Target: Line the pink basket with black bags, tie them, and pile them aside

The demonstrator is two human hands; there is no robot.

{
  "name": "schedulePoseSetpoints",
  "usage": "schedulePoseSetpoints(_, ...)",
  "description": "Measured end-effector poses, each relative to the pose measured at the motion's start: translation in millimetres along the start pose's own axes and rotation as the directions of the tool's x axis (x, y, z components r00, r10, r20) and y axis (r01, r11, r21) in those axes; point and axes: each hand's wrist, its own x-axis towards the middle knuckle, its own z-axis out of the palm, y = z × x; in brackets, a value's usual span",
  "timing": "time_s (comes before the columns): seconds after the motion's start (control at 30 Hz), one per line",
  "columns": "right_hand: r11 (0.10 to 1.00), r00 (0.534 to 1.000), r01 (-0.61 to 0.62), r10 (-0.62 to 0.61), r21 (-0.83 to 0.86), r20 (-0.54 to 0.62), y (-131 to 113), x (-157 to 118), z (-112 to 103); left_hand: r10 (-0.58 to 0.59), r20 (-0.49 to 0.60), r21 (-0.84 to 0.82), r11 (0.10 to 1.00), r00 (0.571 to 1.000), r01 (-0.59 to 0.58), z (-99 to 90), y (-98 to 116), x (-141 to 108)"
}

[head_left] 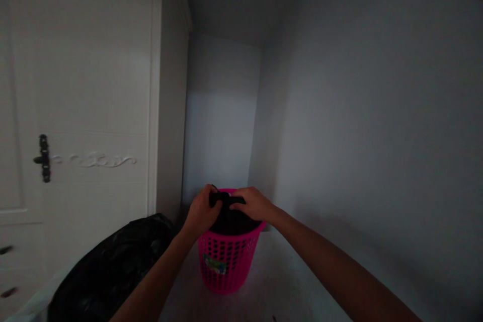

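A pink plastic basket with a perforated wall and a small label stands upright on the floor. Dark material fills its opening; its details are lost in the dim light. Over the basket's left rim, my left hand is closed on a black item. From the right, my right hand grips the same black item, thumb below and fingers above. Both hands are close together at the top of the basket.
A large black plastic bag lies at the lower left. Behind it rises a white wardrobe with a dark handle. A pale wall runs along the right, meeting the back wall in a corner behind the basket.
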Motion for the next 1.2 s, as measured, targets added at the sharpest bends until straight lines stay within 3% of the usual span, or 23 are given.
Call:
schedulePoseSetpoints(0.07, 0.995, 0.997, -0.048, 0.043, -0.082, -0.06, 6.1, -5.4, 0.3, -0.038, -0.032, -0.016, 0.999, 0.999, 0.038, -5.0, -5.0, -3.6)
schedulePoseSetpoints(0.17, 0.985, 0.975, -0.151, 0.136, -0.079, -0.173, 24.2, -19.4, -2.6, -0.11, -0.088, -0.031, 0.994, 0.99, 0.108, -11.5, -17.2, -8.9)
schedulePoseSetpoints(0.33, 0.971, 0.946, -0.24, 0.228, -0.023, -0.231, 40.9, -35.1, -3.0, -0.181, -0.179, -0.142, 0.977, 0.967, 0.156, -8.6, -25.5, -7.9)
schedulePoseSetpoints(0.47, 0.973, 0.945, -0.229, 0.222, -0.003, -0.239, 25.2, -34.6, 1.6, -0.209, -0.22, -0.237, 0.959, 0.953, 0.156, -0.8, -15.0, -6.2)
schedulePoseSetpoints(0.6, 0.998, 0.982, -0.045, 0.05, 0.032, -0.185, -5.3, -31.5, 4.3, -0.088, -0.18, -0.257, 0.965, 0.98, 0.039, 0.1, 0.2, -9.3)
schedulePoseSetpoints(0.67, 0.997, 0.98, -0.063, 0.071, 0.047, -0.185, -12.6, -30.3, 2.6, -0.077, -0.163, -0.266, 0.963, 0.984, 0.031, -5.4, -0.1, -8.9)
schedulePoseSetpoints(0.73, 0.986, 0.947, -0.143, 0.161, 0.086, -0.278, -9.9, -30.0, -1.6, -0.143, -0.187, -0.275, 0.957, 0.972, 0.088, -15.0, -7.7, -7.6)
schedulePoseSetpoints(0.87, 0.909, 0.761, -0.257, 0.4, 0.329, -0.511, 12.0, -34.3, -11.2, -0.258, -0.223, -0.334, 0.926, 0.94, 0.175, -37.0, -27.2, -12.5)
schedulePoseSetpoints(0.93, 0.88, 0.71, -0.266, 0.455, 0.393, -0.538, 18.6, -38.5, -13.5, -0.255, -0.2, -0.378, 0.911, 0.946, 0.166, -43.2, -29.1, -19.2)
schedulePoseSetpoints(1.03, 0.883, 0.739, -0.246, 0.438, 0.4, -0.512, 13.3, -44.6, -12.3, -0.265, -0.11, -0.472, 0.862, 0.958, 0.185, -40.5, -21.7, -25.1)
schedulePoseSetpoints(1.2, 0.915, 0.783, -0.178, 0.355, 0.363, -0.511, -12.7, -50.6, -9.2, -0.313, 0.0, -0.615, 0.749, 0.95, 0.247, -19.1, -12.8, -17.0)
